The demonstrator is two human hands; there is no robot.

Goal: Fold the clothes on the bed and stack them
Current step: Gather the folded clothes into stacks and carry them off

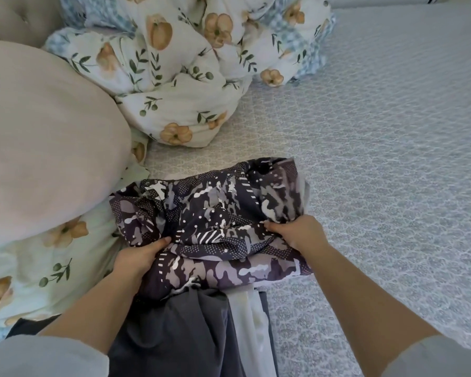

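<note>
The camouflage-print garment (215, 229), dark purple-grey with white and pale grey patches, lay bunched on the grey patterned mattress (378, 159) near the person's edge of the bed, its surface creased and partly doubled over. The left hand (140, 257) gripped the garment's left side, thumb on top pressing into the cloth and the other fingers tucked out of sight beneath the fabric. The right hand (294, 231) clenched a gathered fold at the garment's right side, fingers curled tightly round the cloth with the knuckles facing up. Both forearms were bare, with pale grey sleeves pushed up near the elbows. The near edge of the camouflage piece overlapped a dark grey garment (180, 327) that lay toward the person, and just beside that, on its right, a white cloth (249, 322) showed as a narrow strip; whether these two were folded could not be told. To the left a large beige pillow (44, 148) rested against the garment's left edge, sitting over a floral-print quilt (174, 77) with orange flowers and green sprigs, which was heaped at the far left of the mattress and also spread beneath the pillow.
</note>
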